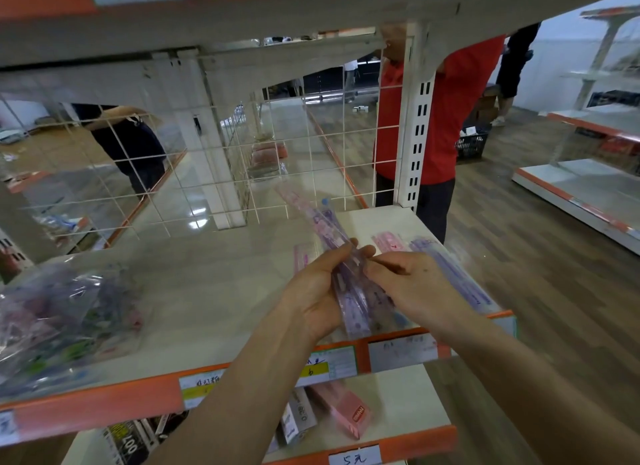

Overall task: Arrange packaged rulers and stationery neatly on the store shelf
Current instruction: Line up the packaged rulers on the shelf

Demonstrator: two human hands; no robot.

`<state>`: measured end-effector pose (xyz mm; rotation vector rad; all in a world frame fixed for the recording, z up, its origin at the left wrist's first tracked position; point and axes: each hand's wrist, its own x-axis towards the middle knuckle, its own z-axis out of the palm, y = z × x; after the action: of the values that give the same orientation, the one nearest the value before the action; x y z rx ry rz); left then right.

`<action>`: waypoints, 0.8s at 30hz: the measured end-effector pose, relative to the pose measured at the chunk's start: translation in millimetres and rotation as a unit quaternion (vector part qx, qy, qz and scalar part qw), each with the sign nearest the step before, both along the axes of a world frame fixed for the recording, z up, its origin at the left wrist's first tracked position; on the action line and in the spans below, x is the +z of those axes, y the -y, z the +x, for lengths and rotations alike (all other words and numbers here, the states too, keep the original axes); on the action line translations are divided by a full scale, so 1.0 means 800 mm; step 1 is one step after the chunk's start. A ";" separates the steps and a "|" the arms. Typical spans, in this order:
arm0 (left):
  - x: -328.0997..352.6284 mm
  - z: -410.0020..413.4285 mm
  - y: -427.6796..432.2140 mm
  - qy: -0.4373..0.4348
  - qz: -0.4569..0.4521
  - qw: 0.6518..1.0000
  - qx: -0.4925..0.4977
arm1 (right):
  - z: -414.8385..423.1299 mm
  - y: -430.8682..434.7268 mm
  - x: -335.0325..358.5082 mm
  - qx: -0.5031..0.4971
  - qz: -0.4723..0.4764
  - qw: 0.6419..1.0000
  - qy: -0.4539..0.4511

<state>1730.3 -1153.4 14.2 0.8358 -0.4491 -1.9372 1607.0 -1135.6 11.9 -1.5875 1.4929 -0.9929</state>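
Hovering over a cream store shelf (207, 284), the left hand (311, 288) is curling its fingers (337, 251) round a bundle of purple packaged rulers (348, 291) while the right hand (412, 281) is pinching it from the right. The bundle's long axis is running from the orange front strip (104, 405) toward the wire grid back (221, 149), leaning left. Beyond the right fingertips (377, 269) a pink ruler pack (388, 243) is lying flat; left of the left fingers, bare shelf is stretching to a stationery bag (59, 319).

Bare shelf (207, 274) between stationery bag (65, 312) and rulers (446, 270).
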 end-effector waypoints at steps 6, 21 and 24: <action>-0.002 0.003 0.002 0.010 -0.023 1.000 -0.008 | -0.013 0.002 -0.002 -0.019 -0.003 0.997 0.073; -0.002 0.012 0.010 0.068 0.003 0.996 0.057 | -0.026 -0.010 -0.015 -0.080 -0.155 0.970 -0.168; 0.002 0.006 0.008 0.049 -0.014 0.998 0.039 | -0.015 -0.016 -0.021 -0.065 -0.321 0.879 -0.347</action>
<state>1735.3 -1159.8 15.5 0.9195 -0.4939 -1.8211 1595.0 -1123.2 -4.6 -2.5457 1.8619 -1.1289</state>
